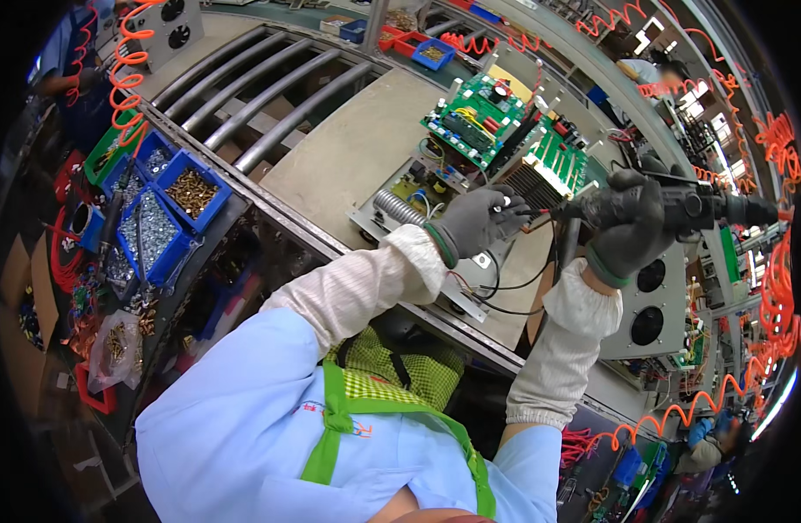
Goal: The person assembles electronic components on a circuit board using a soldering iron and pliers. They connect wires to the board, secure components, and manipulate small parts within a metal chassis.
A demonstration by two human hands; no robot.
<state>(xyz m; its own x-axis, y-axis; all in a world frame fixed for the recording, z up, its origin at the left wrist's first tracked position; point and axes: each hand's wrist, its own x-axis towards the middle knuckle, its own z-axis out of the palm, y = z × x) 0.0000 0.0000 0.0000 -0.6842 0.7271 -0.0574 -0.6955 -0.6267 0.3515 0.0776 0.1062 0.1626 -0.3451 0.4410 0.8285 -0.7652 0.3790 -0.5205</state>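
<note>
My right hand (pixel 631 231), in a grey glove, grips a black power screwdriver (pixel 696 207) whose tip points left toward the electronics assembly. My left hand (pixel 479 218), also gloved, is pinched on a small part or wire at the edge of that assembly, just left of the screwdriver's tip. The assembly (pixel 470 152) is a metal chassis carrying green circuit boards (pixel 474 118), a black finned heat sink (pixel 535 185), a coiled metal part (pixel 398 207) and loose wires. It lies on a beige work board (pixel 348 148).
Blue bins of screws (pixel 161 213) stand at the left on the bench edge. Metal roller rails (pixel 261 87) run at the upper left. A grey fan housing (pixel 653 301) sits at the right. Orange coiled air hoses (pixel 126 70) hang about. Another person (pixel 74 78) stands far left.
</note>
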